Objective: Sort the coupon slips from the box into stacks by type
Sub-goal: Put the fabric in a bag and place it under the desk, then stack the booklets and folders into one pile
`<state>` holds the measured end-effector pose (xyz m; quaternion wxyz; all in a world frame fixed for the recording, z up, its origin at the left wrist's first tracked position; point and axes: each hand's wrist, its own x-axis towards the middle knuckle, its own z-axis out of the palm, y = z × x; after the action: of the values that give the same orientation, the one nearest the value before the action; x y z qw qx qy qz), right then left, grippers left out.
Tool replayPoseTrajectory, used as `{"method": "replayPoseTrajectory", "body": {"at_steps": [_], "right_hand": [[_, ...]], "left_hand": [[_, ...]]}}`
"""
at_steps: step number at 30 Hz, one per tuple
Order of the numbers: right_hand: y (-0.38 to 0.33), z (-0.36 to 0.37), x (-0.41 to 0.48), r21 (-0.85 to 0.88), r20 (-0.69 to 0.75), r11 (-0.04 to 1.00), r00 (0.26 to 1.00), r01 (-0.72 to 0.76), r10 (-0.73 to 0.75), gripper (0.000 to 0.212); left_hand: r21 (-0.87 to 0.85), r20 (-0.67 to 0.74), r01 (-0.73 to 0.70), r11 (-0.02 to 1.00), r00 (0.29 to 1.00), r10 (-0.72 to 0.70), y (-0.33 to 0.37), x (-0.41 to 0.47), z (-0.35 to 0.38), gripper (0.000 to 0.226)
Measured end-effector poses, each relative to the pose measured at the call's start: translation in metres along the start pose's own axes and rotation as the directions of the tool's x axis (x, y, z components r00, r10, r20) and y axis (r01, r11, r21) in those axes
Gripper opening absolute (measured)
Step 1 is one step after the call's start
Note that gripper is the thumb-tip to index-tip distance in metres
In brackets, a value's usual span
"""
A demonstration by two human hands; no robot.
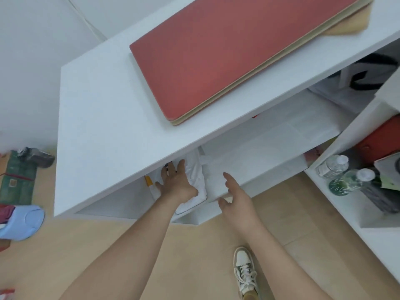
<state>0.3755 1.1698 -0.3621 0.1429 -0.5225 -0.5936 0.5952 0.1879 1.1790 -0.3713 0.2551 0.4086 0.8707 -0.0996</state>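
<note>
Left hand (pixel 178 185) lies flat with fingers spread on a white pouch (pixel 195 176) under the tabletop (pixel 104 118), while right hand (pixel 234 194), loosely open and holding nothing, is at the near corner of the white box (pixel 255 161) just beside the pouch on the lower shelf.

Bright, even indoor light, soft and slightly cool; its source is out of view. The white shelf top (pixel 104 118) beyond the hands is nearly washed out, with little surface detail. Beneath it, the compartment around the left hand (pixel 177 182) and right hand (pixel 236 195) is mildly shaded, and the white items there blend together. Faint, soft shadows fall on the wooden floor (pixel 86 256) beside the forearms. The whole picture is slightly soft. Wide-angle distortion slants the shelf edges. Blur grows toward the borders, smearing the blue object (pixel 21 221) far left of the hands and the plastic bottles (pixel 333 165) to their right.
</note>
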Motion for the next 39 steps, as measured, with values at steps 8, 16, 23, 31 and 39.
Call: {"method": "replayPoseTrajectory", "body": {"at_steps": [8,16,23,31,39], "right_hand": [[-0.073,-0.105,-0.116,-0.267,-0.113,0.941,0.963,0.208,-0.245,0.066],[-0.153,-0.181,-0.222,-0.320,-0.235,0.912,0.911,0.258,-0.340,0.059],[-0.211,-0.217,-0.200,-0.438,-0.280,0.859,0.868,0.265,-0.411,0.060],[-0.237,-0.221,-0.061,-0.417,-0.323,0.908,0.939,-0.030,-0.117,0.082],[-0.246,-0.242,0.003,-0.309,-0.514,0.938,0.857,-0.156,-0.027,0.081]], "left_hand": [[-0.279,-0.370,-0.555,0.784,0.815,0.445,0.018,-0.182,-0.038,0.040],[-0.307,-0.630,-0.656,0.689,0.683,0.370,0.033,-0.289,-0.156,0.031],[-0.113,-0.681,-0.638,0.762,0.608,0.408,0.056,-0.244,-0.233,0.027],[0.130,-0.239,-0.429,0.894,0.861,0.448,0.078,-0.132,-0.222,0.091],[0.558,-0.191,-0.405,0.724,0.787,0.587,0.061,-0.116,-0.224,0.077]]}}
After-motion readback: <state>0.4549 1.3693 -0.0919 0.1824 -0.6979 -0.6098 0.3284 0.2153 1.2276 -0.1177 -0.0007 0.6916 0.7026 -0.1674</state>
